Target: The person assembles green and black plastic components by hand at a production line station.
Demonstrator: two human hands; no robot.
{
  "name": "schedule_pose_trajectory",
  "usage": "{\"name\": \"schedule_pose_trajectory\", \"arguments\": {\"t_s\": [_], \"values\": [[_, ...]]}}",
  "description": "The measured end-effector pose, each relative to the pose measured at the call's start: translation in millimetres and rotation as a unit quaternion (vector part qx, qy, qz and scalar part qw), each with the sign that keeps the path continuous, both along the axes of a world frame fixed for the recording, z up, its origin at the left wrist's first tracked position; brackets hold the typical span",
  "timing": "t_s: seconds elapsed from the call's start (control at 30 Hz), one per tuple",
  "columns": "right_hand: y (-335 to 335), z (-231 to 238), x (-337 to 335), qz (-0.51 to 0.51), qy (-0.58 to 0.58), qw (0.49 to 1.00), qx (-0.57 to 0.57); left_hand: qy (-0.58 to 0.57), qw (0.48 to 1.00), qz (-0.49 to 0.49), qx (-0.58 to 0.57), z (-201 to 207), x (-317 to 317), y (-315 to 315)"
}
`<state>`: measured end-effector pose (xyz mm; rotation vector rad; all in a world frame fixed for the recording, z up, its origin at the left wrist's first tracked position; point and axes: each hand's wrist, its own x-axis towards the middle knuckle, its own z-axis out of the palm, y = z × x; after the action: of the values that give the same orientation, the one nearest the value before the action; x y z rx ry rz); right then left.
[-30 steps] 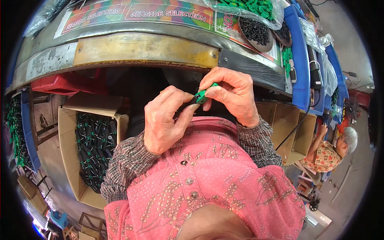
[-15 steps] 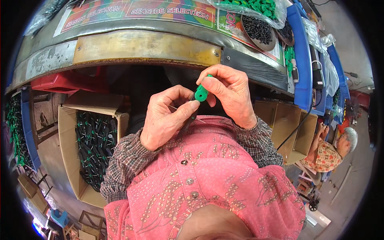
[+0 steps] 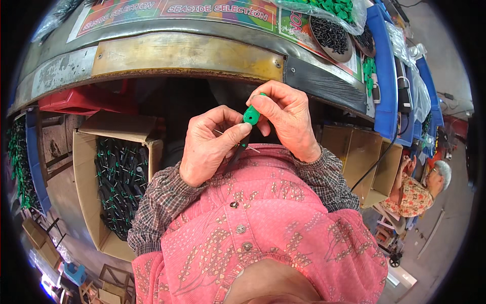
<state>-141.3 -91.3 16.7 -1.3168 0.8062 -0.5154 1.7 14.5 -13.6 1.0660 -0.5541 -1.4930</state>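
In front of my waist, my left hand (image 3: 205, 147) and my right hand (image 3: 287, 119) meet at a green plastic piece (image 3: 251, 116) with a round, ringed end and a hole in it. The right thumb and fingers pinch its upper part. Against the round end press my left thumb and forefinger. A dark strip-like part (image 3: 237, 156) hangs beneath the left fingers, with a thin metal rod (image 3: 253, 149) sticking out by it. My left palm hides much of this part, so whether it joins the green piece I cannot tell.
At my left stands a cardboard box (image 3: 83, 192) filled with black parts with green bits and metal pins. The workbench edge (image 3: 187, 53) runs ahead. A dish of small black pieces (image 3: 330, 36), green pieces in a bag (image 3: 329, 7) and blue trays (image 3: 382, 76) lie right. Another person (image 3: 417, 190) sits far right.
Both hands and the green piece have shifted slightly left. The grips look the same, and more of the metal rod shows below the left hand.
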Motion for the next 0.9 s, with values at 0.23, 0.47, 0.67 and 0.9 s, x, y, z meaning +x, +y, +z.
{"name": "schedule_pose_trajectory", "arguments": {"t_s": [0.23,0.47,0.67,0.9], "values": [[1,-1,-2,-0.005,-0.013,1.000,0.012,-0.015,1.000,-0.011,0.015,7,0,-2],[1,2,-3,0.018,-0.010,1.000,-0.003,-0.017,0.999,0.008,-0.028,9,-2,1],[-3,21,-5,0.009,0.019,0.997,-0.073,-0.044,0.998,0.015,-0.029,20,0,-8],[-58,43,-44,-0.123,0.178,0.838,-0.501,-0.088,0.994,0.030,-0.048,15,2,-13]]}}
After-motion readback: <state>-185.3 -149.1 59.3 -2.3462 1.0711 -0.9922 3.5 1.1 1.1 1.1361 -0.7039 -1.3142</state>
